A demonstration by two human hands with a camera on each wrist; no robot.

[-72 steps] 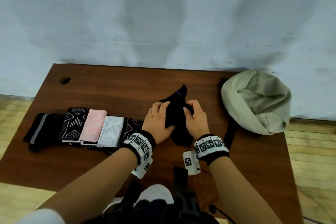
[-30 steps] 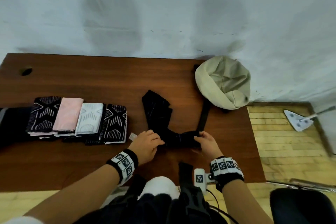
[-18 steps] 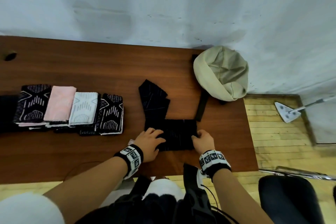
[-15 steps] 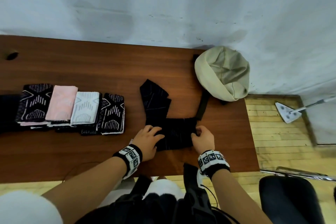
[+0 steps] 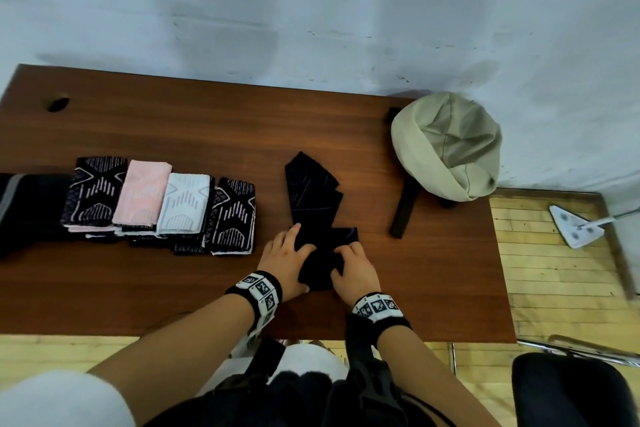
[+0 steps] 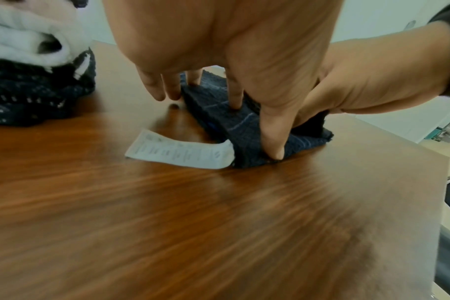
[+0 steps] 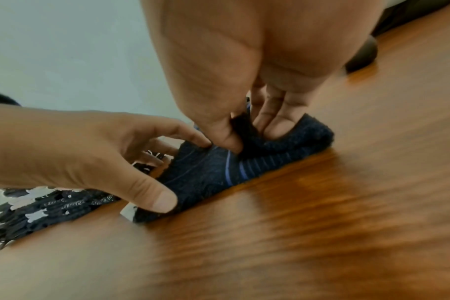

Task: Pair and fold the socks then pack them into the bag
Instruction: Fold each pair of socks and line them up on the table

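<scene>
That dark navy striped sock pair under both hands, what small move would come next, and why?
Probably the right hand rolls the doubled cuff end further over, toward the far toe end. The dark navy striped sock pair is only partly folded: its near part is bunched between the hands, the rest lies flat on the brown wooden table. The left hand presses it down, and the right hand's fingers are tucked into the cuff.

White sock tag (image 6: 183,155): print too blurred to read.
</scene>
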